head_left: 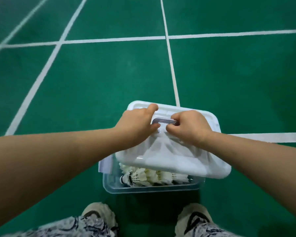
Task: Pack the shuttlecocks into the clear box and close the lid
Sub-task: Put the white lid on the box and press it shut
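Note:
A clear plastic box [109, 183] stands on the green floor just ahead of my feet. Several white feather shuttlecocks [152, 177] lie inside it, seen through the near gap. A white lid [186, 161] lies tilted over the box and shifted to the right, leaving the near left part uncovered. My left hand [137, 124] grips the left end of the lid's grey handle [162, 120], thumb on the lid's far edge. My right hand [188, 127] is closed on the handle's right end. Most of the box's interior is hidden under the lid.
The floor is a green badminton court with white lines [171, 65] running away and across. My two shoes [99, 214] stand close behind the box, patterned trouser legs [67, 226] at the bottom edge. A white latch flap [106, 165] shows at the box's left side.

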Tool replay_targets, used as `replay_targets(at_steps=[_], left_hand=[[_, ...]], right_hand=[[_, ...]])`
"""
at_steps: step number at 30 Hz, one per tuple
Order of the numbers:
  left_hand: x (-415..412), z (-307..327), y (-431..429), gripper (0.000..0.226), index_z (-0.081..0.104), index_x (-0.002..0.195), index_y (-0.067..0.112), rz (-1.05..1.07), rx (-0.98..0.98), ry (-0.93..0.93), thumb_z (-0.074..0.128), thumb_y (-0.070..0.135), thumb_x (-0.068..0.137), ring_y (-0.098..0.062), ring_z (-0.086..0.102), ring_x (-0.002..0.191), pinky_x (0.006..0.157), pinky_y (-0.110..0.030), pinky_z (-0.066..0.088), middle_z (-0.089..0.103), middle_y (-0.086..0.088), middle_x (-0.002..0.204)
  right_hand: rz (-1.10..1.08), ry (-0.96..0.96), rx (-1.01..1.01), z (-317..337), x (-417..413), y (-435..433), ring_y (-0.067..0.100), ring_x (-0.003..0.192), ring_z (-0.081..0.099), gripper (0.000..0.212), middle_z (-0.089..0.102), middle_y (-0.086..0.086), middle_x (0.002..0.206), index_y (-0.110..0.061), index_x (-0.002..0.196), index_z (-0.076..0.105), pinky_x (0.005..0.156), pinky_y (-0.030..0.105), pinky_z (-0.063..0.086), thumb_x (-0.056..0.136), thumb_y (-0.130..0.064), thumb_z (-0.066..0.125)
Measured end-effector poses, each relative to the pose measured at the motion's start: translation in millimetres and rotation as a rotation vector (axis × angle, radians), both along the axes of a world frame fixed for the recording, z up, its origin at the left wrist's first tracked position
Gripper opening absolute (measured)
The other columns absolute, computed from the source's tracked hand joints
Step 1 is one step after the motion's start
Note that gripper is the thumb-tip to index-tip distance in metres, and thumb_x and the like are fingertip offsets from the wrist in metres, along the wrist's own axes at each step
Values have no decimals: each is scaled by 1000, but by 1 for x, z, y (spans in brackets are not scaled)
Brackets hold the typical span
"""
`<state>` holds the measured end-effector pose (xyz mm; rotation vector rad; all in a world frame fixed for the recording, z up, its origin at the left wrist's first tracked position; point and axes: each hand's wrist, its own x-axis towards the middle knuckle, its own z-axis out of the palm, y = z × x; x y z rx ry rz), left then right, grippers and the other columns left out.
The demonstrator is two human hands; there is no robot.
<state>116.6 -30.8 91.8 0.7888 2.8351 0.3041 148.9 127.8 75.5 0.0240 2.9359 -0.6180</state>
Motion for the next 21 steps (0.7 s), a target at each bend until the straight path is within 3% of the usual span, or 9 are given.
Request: replay_targets(at_steps=[4, 8, 14, 21], left_hand=[[16, -18, -31, 46, 38, 127, 20, 81, 29, -32, 51, 38, 87, -30, 48, 107, 87, -41, 40, 62, -6, 111], [31, -37, -42, 50, 35, 132, 24, 157, 21, -42, 50, 41, 87, -24, 32, 122, 97, -39, 29, 46, -1, 128], [36, -56, -49, 71, 17, 145, 26, 156, 64, -86, 52, 44, 85, -19, 22, 133, 106, -37, 19, 33, 2, 143], [33, -73, -57, 73, 10, 146, 30, 118, 100, -73, 49, 48, 87, -16, 23, 137, 112, -36, 16, 29, 6, 148]], right_hand=[[135, -33, 57, -7, 2, -31, 24, 67, 47, 34, 44, 2, 54, -18, 52, 40, 57, 28, 33, 79, -34, 52], [187, -81, 43, -14, 6, -48, 23, 67, 47, 36, 42, -1, 52, -20, 51, 39, 58, 28, 33, 80, -37, 53], [231, -92, 48, -26, 13, -51, 24, 68, 46, 38, 49, 1, 57, -18, 52, 39, 59, 29, 34, 81, -39, 52], [257, -96, 62, -37, 12, -56, 24, 67, 44, 39, 40, -2, 52, -19, 52, 36, 58, 29, 31, 82, -39, 50]])
